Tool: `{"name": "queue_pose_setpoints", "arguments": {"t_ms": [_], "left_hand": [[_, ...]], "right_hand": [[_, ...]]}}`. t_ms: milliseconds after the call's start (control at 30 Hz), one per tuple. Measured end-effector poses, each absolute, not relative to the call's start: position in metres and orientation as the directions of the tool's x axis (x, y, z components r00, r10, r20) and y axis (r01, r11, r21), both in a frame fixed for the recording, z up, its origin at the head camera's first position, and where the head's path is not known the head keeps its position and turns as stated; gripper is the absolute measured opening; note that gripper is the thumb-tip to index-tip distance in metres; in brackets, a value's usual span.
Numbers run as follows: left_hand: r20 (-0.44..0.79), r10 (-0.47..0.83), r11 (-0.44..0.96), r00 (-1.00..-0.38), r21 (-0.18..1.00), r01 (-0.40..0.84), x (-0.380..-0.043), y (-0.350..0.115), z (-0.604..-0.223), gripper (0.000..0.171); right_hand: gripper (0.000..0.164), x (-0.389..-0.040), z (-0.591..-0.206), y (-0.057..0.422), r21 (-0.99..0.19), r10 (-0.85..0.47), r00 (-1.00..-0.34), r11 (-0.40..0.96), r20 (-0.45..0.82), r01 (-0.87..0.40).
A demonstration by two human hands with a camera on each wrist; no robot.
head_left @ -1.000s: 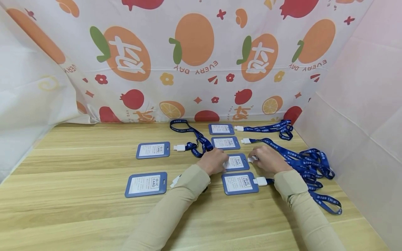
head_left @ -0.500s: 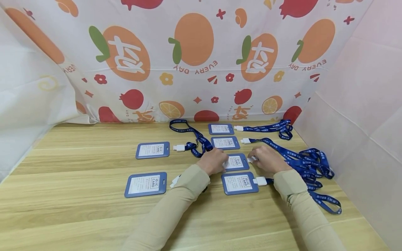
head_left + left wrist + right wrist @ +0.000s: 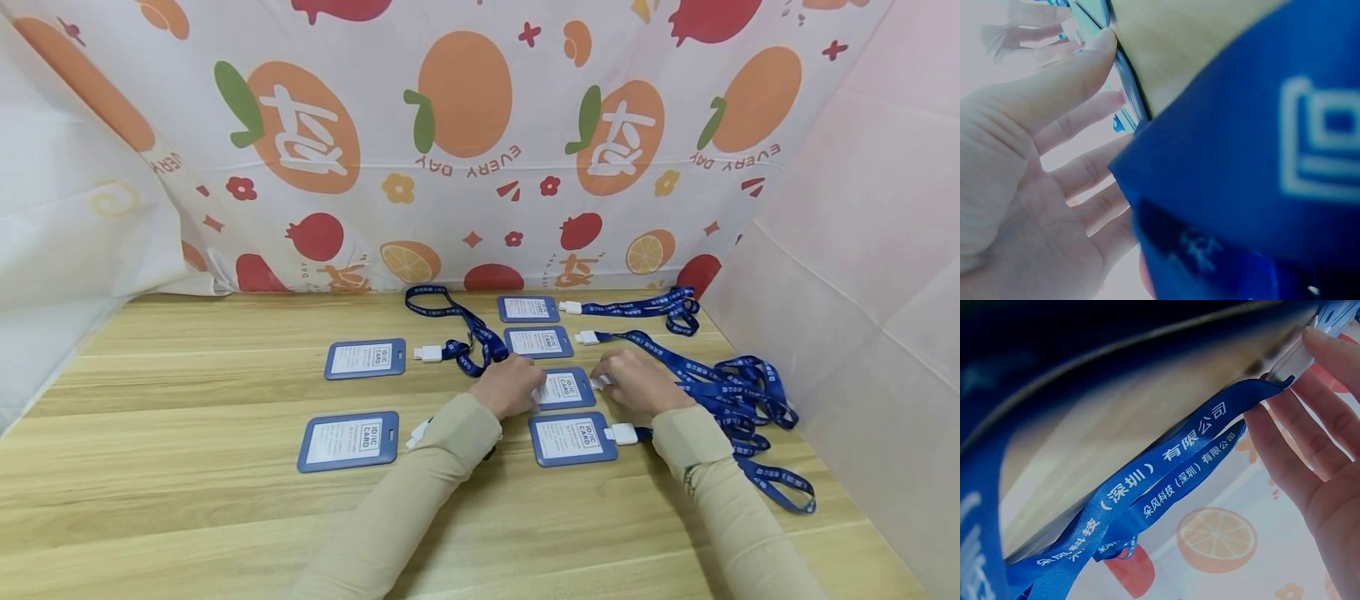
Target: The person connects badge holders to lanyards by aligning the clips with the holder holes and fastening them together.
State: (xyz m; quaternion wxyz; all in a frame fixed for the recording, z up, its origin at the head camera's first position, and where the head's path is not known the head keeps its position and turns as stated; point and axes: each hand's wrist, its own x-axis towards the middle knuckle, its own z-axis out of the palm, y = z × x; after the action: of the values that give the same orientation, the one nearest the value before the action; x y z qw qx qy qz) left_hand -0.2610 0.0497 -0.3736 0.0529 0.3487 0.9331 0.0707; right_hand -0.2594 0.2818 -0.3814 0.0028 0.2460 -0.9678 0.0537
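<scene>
My left hand [image 3: 510, 385] holds a blue ID card holder [image 3: 566, 388] by its left end. In the left wrist view the thumb lies on the edge of that card holder [image 3: 1130, 78], and a blurred strap [image 3: 1260, 144] fills the right side. My right hand [image 3: 637, 379] pinches the white clip [image 3: 602, 382] of a blue lanyard at the holder's slotted end. In the right wrist view, thumb and fingers are on the clip [image 3: 1294, 362], and its printed strap [image 3: 1160, 469] trails away. Whether clip and slot are joined cannot be seen.
Nearer lies a card holder [image 3: 573, 438] with a white clip [image 3: 622, 433] at its slot. Behind are two more, [image 3: 537, 342] with clips beside them. Left are two card holders; one lanyard [image 3: 487, 337] lies behind my left hand. Tangled lanyards [image 3: 738, 392] lie right, near the wall.
</scene>
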Motion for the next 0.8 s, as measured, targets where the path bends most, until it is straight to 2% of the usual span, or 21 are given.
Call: {"name": "queue_pose_setpoints", "arguments": {"t_ms": [433,800], "left_hand": [[-0.062,0.655,0.751,-0.753,0.160,0.640,-0.2609,0.0499,-0.3732,0.030],[-0.059,0.657,0.749,-0.751,0.164,0.642,-0.2613,0.0500,-0.3726,0.029]], "right_hand": [[0.025,-0.2587,-0.3797,0.2787,-0.149,-0.437,-0.899,0.889,0.006,-0.433],[0.019,-0.2585,-0.3783,0.2820,-0.183,-0.446,-0.895,0.879,0.009,-0.440]]}}
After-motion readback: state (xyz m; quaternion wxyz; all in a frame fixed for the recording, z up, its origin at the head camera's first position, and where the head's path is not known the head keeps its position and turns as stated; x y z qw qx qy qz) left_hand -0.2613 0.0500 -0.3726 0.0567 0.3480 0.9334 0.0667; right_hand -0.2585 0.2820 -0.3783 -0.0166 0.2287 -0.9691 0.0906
